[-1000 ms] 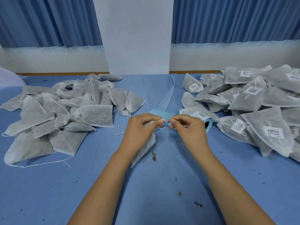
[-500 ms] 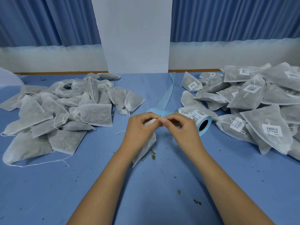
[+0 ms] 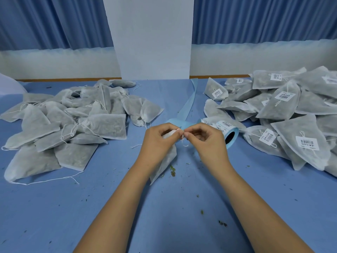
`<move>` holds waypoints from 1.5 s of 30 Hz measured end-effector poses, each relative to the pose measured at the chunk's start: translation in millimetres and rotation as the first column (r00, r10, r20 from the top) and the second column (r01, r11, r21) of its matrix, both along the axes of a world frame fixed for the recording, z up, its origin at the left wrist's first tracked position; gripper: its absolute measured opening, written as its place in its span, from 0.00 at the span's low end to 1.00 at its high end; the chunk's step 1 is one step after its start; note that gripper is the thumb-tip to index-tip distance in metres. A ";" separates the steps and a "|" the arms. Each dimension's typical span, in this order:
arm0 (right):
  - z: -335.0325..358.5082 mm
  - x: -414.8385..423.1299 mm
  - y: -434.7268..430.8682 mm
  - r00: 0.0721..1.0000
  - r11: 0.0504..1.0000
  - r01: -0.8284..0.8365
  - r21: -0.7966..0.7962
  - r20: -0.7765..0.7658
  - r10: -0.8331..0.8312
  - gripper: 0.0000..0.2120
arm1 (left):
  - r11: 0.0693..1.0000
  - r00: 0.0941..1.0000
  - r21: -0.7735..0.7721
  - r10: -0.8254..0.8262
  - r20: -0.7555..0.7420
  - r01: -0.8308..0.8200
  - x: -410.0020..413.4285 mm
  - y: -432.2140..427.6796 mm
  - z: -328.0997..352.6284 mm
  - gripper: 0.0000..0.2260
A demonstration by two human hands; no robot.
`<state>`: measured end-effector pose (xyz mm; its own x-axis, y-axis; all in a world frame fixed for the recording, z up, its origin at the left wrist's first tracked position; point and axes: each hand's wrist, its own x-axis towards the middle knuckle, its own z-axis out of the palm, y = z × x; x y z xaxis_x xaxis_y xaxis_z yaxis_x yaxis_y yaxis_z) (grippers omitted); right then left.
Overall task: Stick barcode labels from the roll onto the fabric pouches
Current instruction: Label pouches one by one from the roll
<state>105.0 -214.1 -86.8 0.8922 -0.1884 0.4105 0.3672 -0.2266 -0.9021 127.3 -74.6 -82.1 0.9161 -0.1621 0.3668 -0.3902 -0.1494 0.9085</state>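
Left hand [image 3: 158, 143]: mine, fingers curled round the neck of one fabric pouch [image 3: 166, 161], which hangs under my palm with its lower corner towards the near edge of the desk [image 3: 164, 207].
Right hand [image 3: 207, 141]: mine, thumb and forefinger pinched on the white drawstring [image 3: 182, 138] at the pouch's mouth, fingertips meeting those of the left hand. I cannot tell whether a label is also under that pinch.
Pouch face: no barcode label visible on the part that shows.
Label roll [image 3: 228, 130]: blue-cored, on its side at mid-desk, just behind my right hand, printed labels facing up.
Backing strip [image 3: 189, 101]: spent blue liner running from the roll to the far edge.
Unlabelled pile [image 3: 73, 121]: bare pouches heaped on the left side of the desk.
Labelled pile [image 3: 291, 114]: pouches with barcodes, heaped along the right edge.
Herb crumbs [image 3: 172, 170]: scattered under the held pouch and nearer me.
Step in hand: my judgement, readying this pouch at its string, before the sticker goes on.
Next move calls for: peeling one label off the roll, pressing it flat on the pouch or its string, then dropping the pouch onto the right pile.
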 end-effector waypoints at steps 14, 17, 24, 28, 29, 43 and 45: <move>3.1 -4.9 2.3 0.945 0.947 0.188 -0.261 0.311 -0.102 0.05 | 0.997 0.980 -0.070 -0.050 -0.194 0.037 -5.2 -0.4 10.9 0.11; -1.9 -0.7 3.8 0.937 0.917 0.242 -0.317 0.323 -0.136 0.06 | 0.995 0.972 -0.090 -0.062 -0.228 0.042 -4.8 0.7 10.1 0.11; -6.7 0.9 2.8 0.927 0.905 0.281 -0.320 0.334 -0.170 0.04 | 0.995 0.966 -0.077 -0.075 -0.248 0.057 -1.4 2.3 6.7 0.09; -3.3 0.2 0.9 0.956 0.937 0.236 -0.256 0.234 -0.176 0.02 | 0.995 0.974 -0.081 -0.073 -0.214 0.056 -1.4 1.4 7.0 0.09; -2.6 -0.3 0.7 0.963 0.945 0.222 -0.242 0.208 -0.173 0.02 | 0.995 0.977 -0.078 -0.070 -0.200 0.055 -0.9 1.2 7.1 0.08; 4.1 -3.0 -0.6 0.992 0.989 0.124 0.078 -0.025 -0.122 0.04 | 0.993 0.981 -0.086 -0.099 -0.165 0.086 0.1 4.9 8.8 0.08; 4.9 -1.9 -2.5 0.990 0.980 0.133 0.147 -0.055 -0.126 0.06 | 0.994 0.983 -0.099 -0.055 -0.177 0.038 1.7 6.4 8.6 0.08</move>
<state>103.1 -216.7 -81.9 0.8734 -0.3598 0.3283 0.3014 -0.1304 -0.9446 129.1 -68.2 -73.5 0.9606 -0.1780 0.2133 -0.2244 -0.0447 0.9735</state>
